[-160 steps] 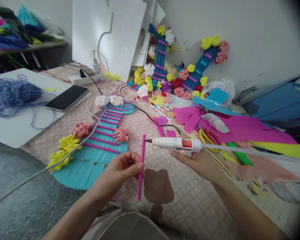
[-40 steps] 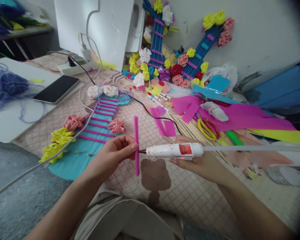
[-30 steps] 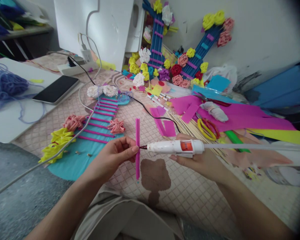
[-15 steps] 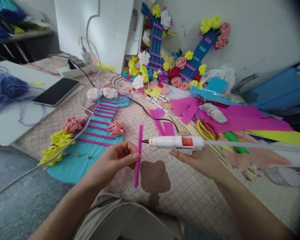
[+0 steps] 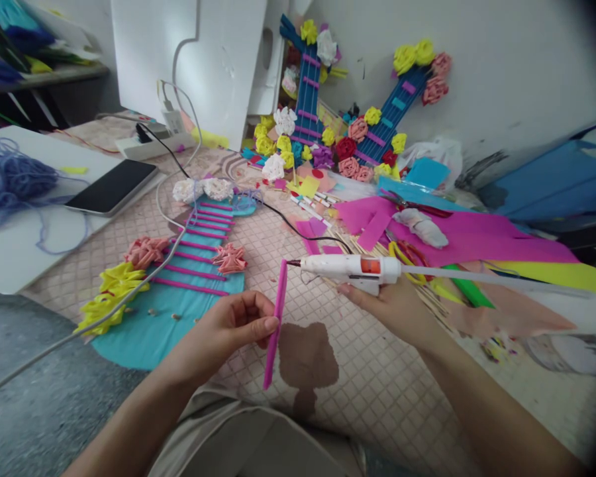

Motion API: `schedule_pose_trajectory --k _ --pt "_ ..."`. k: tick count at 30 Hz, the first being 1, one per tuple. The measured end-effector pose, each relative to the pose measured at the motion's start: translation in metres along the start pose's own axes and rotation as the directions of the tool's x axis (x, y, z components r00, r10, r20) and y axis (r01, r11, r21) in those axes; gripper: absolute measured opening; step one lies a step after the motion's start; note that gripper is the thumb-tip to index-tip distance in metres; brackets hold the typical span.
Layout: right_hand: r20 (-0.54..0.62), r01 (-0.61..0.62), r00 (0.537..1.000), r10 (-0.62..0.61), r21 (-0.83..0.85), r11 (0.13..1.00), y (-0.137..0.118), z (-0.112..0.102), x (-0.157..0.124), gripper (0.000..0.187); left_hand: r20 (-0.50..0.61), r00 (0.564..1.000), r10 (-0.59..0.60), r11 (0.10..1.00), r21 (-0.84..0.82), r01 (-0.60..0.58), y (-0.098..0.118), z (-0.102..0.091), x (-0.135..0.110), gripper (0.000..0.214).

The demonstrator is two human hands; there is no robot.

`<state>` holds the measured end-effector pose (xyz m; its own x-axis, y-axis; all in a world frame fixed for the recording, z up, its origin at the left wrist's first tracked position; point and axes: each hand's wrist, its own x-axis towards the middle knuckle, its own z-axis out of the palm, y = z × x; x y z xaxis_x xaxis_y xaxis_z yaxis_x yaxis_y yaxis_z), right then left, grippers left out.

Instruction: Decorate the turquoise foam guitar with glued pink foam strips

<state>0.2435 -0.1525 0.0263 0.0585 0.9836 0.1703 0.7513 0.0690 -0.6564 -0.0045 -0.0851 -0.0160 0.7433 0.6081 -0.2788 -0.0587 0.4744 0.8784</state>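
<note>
Between the thumb and fingers of my left hand [image 5: 248,321] is a thin magenta strip [image 5: 281,291], held nearly upright. My right hand [image 5: 390,305] is closed around a white glue gun [image 5: 338,266] with an orange window, a clear glue stick trailing from its back. The gun's dark tip meets or nearly meets the strip close to its upper end. Left of my hands lies a turquoise guitar-shaped piece [image 5: 153,324] crossed by several magenta strips, with pink, yellow and white paper flowers along its sides and top.
A grey cable [image 5: 104,321] runs across the turquoise piece. A phone [image 5: 113,187] and purple yarn [image 5: 14,175] lie on a white board at left. Magenta paper [image 5: 491,232], scissors [image 5: 407,258] and sticks cover the right side. Two blue flowered guitar shapes [image 5: 392,109] lean at the wall.
The glue gun's tip has gone from the strip's upper middle to near its top end. My left hand has lowered slightly, and the strip leans a little more.
</note>
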Motion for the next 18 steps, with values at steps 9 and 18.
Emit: schedule_pose_trajectory --k 9,18 --pt "-0.086 -0.007 0.996 0.006 -0.021 1.0 0.005 0.008 0.026 0.026 0.009 1.0 -0.02 0.999 -0.041 0.021 -0.004 -0.001 0.002 0.023" --pt "-0.018 0.113 0.993 -0.113 0.059 0.992 0.035 0.068 0.102 0.031 -0.014 0.998 -0.056 0.992 -0.117 0.054 -0.011 0.01 0.007 0.028"
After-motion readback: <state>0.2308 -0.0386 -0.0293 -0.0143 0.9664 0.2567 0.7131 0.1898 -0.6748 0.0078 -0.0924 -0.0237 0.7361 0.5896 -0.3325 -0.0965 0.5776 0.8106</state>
